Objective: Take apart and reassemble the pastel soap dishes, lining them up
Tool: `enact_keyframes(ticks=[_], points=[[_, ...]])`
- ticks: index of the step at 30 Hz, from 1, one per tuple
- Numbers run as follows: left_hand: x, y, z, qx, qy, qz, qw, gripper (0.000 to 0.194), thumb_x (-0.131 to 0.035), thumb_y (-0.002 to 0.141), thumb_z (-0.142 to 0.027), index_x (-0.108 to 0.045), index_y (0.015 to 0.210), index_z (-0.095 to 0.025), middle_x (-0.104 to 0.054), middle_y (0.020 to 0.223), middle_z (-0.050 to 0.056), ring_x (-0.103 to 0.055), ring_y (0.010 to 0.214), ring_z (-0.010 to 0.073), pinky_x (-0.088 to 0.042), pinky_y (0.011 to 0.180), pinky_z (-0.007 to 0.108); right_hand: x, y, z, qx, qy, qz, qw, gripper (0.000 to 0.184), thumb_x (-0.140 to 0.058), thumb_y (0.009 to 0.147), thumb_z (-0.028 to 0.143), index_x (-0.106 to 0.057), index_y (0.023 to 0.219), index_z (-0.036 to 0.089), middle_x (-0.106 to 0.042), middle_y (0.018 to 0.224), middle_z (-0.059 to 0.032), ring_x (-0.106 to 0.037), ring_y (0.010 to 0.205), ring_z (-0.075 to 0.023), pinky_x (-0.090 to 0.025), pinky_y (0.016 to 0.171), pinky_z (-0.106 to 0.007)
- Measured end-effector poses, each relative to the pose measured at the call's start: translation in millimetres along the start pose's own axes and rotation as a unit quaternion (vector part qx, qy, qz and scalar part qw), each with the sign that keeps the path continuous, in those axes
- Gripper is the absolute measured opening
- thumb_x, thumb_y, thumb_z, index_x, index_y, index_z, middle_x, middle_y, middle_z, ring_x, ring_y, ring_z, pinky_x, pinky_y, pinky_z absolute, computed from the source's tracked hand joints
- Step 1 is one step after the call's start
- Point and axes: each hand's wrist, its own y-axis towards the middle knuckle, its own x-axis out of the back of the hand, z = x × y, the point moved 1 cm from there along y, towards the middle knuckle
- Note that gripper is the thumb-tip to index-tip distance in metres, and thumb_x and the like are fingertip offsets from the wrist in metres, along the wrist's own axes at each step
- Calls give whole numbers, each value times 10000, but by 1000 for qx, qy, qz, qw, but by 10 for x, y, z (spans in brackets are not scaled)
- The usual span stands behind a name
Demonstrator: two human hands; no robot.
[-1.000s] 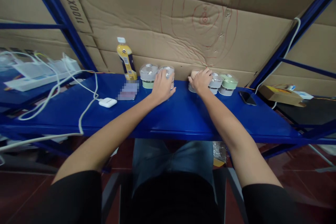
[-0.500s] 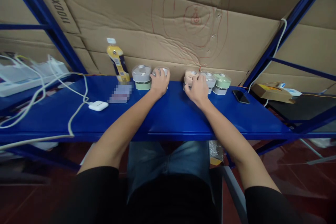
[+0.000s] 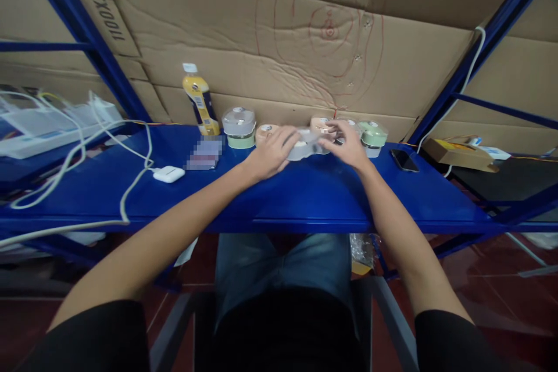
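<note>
My left hand (image 3: 272,154) is closed on a pale grey container with a clear lid (image 3: 300,150), held just above the blue tabletop near the middle. My right hand (image 3: 347,142) is at the container's right side, fingers apart and curved; motion blur hides whether they touch it. Behind my left hand a peach container (image 3: 264,132) is partly covered. Another peach container (image 3: 320,123) stands behind the gap between my hands. Beside my right hand stands a green-topped container stack (image 3: 372,133), with a grey-topped one partly hidden by the fingers.
To the left stand a grey-and-green container stack (image 3: 238,128) and a yellow drink bottle (image 3: 200,102). A blurred-out flat item (image 3: 204,153), a white earbud case (image 3: 169,174) and white cables (image 3: 150,151) lie nearby. A phone (image 3: 404,160) lies right; cardboard (image 3: 218,52) walls the back.
My left hand has lifted the grey container off its stack and brought it right and nearer, uncovering a peach one. My right hand has left the peach container and moved beside the grey one.
</note>
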Motion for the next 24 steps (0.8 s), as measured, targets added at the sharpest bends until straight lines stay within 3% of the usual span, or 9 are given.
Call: enact_keyframes(ticks=[3, 7, 10, 15, 21, 24], points=[[-90, -201, -44, -94, -24, 44, 994, 795, -599, 903, -109, -422, 1677, -147, -450, 1761, 244, -389, 1688, 442, -356, 1387, 695, -92, -91, 54, 51, 66, 139, 987, 940, -915, 758, 693, -651, 1549, 258, -651, 1621, -160, -638, 1458, -391, -553, 1214, -586], [-201, -342, -47, -101, -64, 49, 992, 665, -627, 938, -149, -497, 1591, -146, -451, 1750, 272, -406, 1684, 454, -407, 1367, 689, -259, -178, 146, 52, 94, 234, 966, 943, -939, 742, 674, -672, 1527, 226, -760, 1448, -150, -727, 1326, -374, -570, 1182, -587], [-233, -369, -46, -62, -106, 41, 992, 689, -786, 941, -341, -524, 1554, -170, -435, 1756, 273, -418, 1675, 471, -409, 1368, 672, -348, -229, 231, 58, 64, 232, 969, 849, -927, 758, 662, -716, 1446, 211, -786, 1370, -148, -743, 1263, -371, -582, 1135, -574], [-287, -354, 4, 64, -192, 27, 979, 1133, -1002, 735, -585, -436, 1644, -214, -551, 1670, 252, -558, 1565, 478, -467, 1304, 661, -472, -315, 372, 67, 11, 212, 975, 846, -932, 737, 686, -716, 1419, 235, -776, 1374, -147, -732, 1260, -384, -570, 1137, -571], [-321, -379, 136, 111, -225, 25, 968, 1305, -1022, 673, -637, -379, 1720, -198, -647, 1566, 255, -643, 1462, 481, -498, 1247, 660, -458, -303, 359, 54, 27, 167, 984, 858, -889, 753, 723, -695, 1429, 232, -772, 1383, -153, -733, 1230, -374, -586, 1107, -542], [-282, -406, 143, 93, -208, 29, 973, 1199, -944, 772, -666, -410, 1736, -193, -605, 1602, 243, -595, 1512, 463, -455, 1297, 644, -322, -238, 220, 14, 41, 106, 993, 814, -826, 808, 746, -698, 1403, 205, -795, 1327, -155, -746, 1150, -361, -601, 1050, -540]])
